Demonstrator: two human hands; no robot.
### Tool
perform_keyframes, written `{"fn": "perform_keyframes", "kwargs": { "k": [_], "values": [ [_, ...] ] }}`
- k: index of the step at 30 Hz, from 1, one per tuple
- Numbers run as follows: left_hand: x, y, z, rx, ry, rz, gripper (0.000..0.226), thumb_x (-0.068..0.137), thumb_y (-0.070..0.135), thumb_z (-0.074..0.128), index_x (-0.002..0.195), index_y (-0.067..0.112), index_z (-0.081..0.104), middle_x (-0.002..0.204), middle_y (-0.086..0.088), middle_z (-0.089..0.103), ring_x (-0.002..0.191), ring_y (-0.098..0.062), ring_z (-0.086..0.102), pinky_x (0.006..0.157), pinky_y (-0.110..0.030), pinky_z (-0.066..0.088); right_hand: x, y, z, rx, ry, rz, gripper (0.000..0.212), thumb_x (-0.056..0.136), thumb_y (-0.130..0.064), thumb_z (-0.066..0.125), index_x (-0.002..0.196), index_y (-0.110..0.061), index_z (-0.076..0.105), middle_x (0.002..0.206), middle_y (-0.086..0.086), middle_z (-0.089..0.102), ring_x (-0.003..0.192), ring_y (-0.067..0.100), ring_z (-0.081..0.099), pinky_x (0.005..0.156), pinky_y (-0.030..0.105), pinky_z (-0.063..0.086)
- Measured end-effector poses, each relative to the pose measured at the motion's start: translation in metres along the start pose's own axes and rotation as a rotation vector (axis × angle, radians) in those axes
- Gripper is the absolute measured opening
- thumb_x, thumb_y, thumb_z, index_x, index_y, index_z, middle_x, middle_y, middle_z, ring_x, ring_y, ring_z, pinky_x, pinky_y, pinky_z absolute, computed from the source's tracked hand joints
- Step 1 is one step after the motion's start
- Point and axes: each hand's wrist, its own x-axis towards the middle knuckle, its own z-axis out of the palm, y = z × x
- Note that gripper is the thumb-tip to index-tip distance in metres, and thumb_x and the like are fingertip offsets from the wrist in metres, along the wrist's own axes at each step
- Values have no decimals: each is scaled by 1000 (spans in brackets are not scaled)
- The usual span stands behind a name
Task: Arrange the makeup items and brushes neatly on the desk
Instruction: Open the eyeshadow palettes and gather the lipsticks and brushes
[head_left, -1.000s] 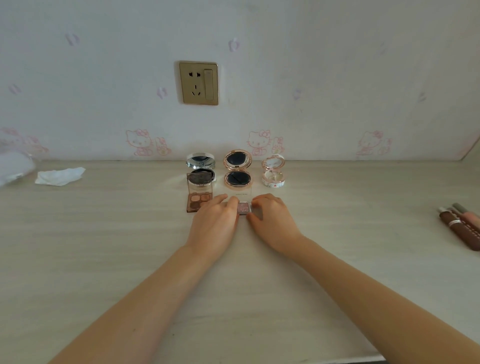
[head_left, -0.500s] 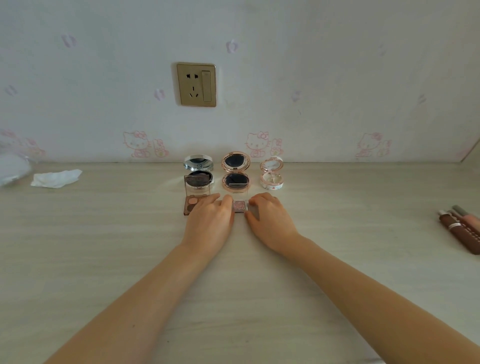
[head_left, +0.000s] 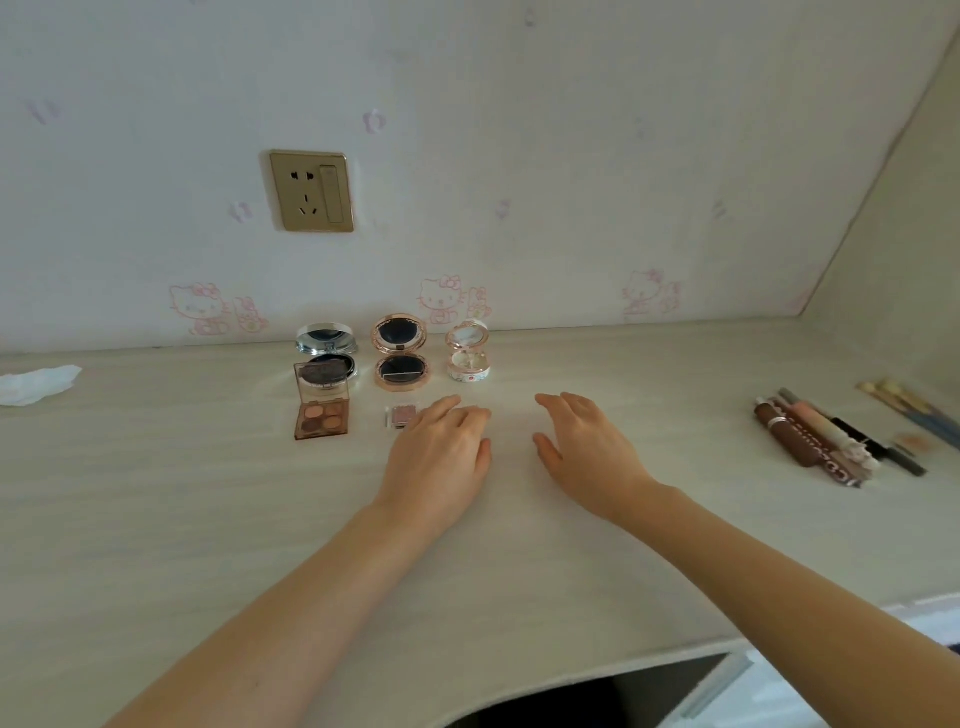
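Two bare hands rest palm down over the pale worktop (head_left: 156, 519), both empty, each grip let go with the fingers loose and spread. The left hand (head_left: 441, 452) is just beside a tiny pink eyeshadow pan (head_left: 401, 415); its fingertips look very close to the pan's right side, but I cannot tell if they touch. The right hand (head_left: 587, 452) is apart from everything, near the middle of the worktop.

Along the back edge, by the wall, stand three open round cases in a row. The silver compact (head_left: 327, 353) is on the left, the rose-gold compact (head_left: 401, 353) is in the middle, and the small white compact (head_left: 468, 353) is on the right. Each has its lid tipped up toward the wall.

In front of the silver one sits a brown eyeshadow palette (head_left: 321, 405), open, with four colours inside. Its long side runs from the back edge toward the front edge. Its clear lid stands up and hides part of the silver compact.

Far off near the right edge lies a bunch of brushes and pencils (head_left: 831, 441). They lie close together, long sides slanting from the back edge toward the front right corner. They are blurry, so I cannot count them or read the letters.

A crumpled white tissue (head_left: 39, 382) lies at the left edge, cut off by the picture. A gold wall socket (head_left: 311, 192) sits above the cases.
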Motion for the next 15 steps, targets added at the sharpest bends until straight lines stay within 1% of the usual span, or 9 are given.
{"fn": "perform_keyframes", "kwargs": {
  "k": [3,5,7,10,11,14,15],
  "values": [
    [9,38,13,-90,4,42,36,95,23,49,129,16,56,125,-3,63,133,-17,41,103,-29,34,-20,33,-23,-31,16,44,48,98,-27,46,142,-12,37,140,9,47,138,21,31,104,34,36],
    [15,66,23,-136,5,76,33,92,20,53,124,13,60,118,-7,65,126,-20,47,98,-31,39,-33,57,-38,-48,37,85,46,97,-27,47,140,-12,39,137,7,50,135,21,34,102,33,38],
    [24,92,33,-171,3,125,31,91,19,53,120,12,62,112,-7,66,119,-22,52,94,-32,41,-46,81,-54,-62,51,128,45,96,-27,48,139,-12,42,136,7,52,134,21,36,104,33,36],
    [39,127,49,-216,-6,189,31,93,20,50,120,12,61,109,-5,66,114,-22,52,90,-31,41,-67,117,-73,-102,85,174,44,95,-26,51,136,-12,46,134,7,54,131,22,41,106,31,33],
    [45,138,53,-231,-11,202,31,93,21,49,121,13,60,110,-5,65,115,-21,51,90,-31,41,-73,129,-78,-117,98,196,43,95,-26,51,136,-12,47,134,7,54,131,22,41,106,32,34],
    [61,173,66,-278,-36,233,30,93,21,49,119,12,60,109,-6,66,115,-23,51,87,-34,43,-94,163,-92,-140,107,270,46,94,-27,52,138,-15,44,143,6,44,137,24,33,105,40,36],
    [66,185,70,-288,-46,245,29,93,21,49,118,12,61,109,-7,66,115,-23,50,87,-35,44,-100,174,-97,-135,104,290,48,94,-27,52,140,-17,42,145,6,42,136,26,35,104,40,37]
  ]
}}
